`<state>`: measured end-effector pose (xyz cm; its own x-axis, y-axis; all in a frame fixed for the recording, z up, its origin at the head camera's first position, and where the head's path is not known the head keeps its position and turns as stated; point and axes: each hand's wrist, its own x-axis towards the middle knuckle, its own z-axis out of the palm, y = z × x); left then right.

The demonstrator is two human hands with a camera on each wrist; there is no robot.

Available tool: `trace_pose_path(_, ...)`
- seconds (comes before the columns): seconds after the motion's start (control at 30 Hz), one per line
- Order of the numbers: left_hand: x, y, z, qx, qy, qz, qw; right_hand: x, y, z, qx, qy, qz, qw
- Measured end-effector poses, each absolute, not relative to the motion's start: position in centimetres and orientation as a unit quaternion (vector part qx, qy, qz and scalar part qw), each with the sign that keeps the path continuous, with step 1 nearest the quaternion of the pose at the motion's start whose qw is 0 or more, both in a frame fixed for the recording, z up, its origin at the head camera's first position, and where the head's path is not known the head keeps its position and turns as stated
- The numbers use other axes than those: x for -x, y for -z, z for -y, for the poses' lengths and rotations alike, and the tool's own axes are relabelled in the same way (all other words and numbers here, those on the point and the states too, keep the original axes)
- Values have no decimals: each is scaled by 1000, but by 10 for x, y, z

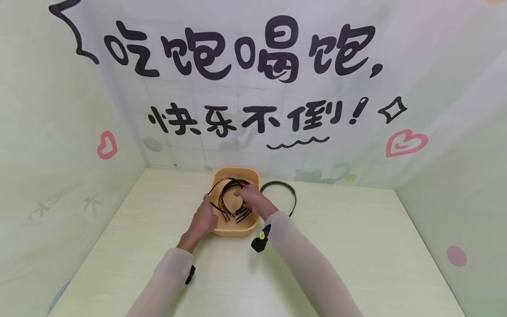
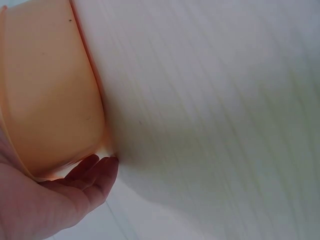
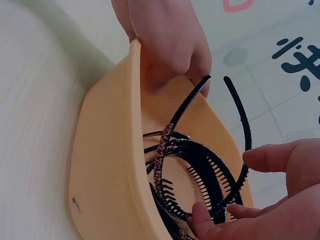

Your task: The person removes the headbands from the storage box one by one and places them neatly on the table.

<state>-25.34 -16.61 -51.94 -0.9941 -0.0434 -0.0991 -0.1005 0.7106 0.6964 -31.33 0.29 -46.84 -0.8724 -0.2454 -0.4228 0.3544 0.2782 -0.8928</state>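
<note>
A peach plastic basin (image 1: 233,232) stands at the back of the table with several black toothed headbands (image 1: 227,207) inside. My left hand (image 1: 203,216) grips its left rim; in the left wrist view that hand (image 2: 65,200) has its fingers curled beneath the basin's outer wall (image 2: 55,90). Reaching in over the right rim, my right hand (image 1: 253,198) holds a black headband with a glittery stretch (image 3: 162,145). The right wrist view has the fingers (image 3: 267,157) against the band, which tilts up above the other headbands (image 3: 202,170). Part of my right grip is hidden.
Another black toothed headband (image 1: 293,193) lies on the pale table (image 1: 336,246), just right of the basin. A printed cloth wall (image 1: 237,154) rises close behind the basin, with side walls left and right.
</note>
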Motion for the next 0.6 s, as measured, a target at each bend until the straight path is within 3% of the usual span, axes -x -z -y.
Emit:
trace_pose_path(0.37,253,517,167,36,-382,-923,28,312,470,4,3,526,-825,206)
trace_pose_path(0.6,252,518,166,36,-376,-925,32,312,476,3,-11,556,-800,227)
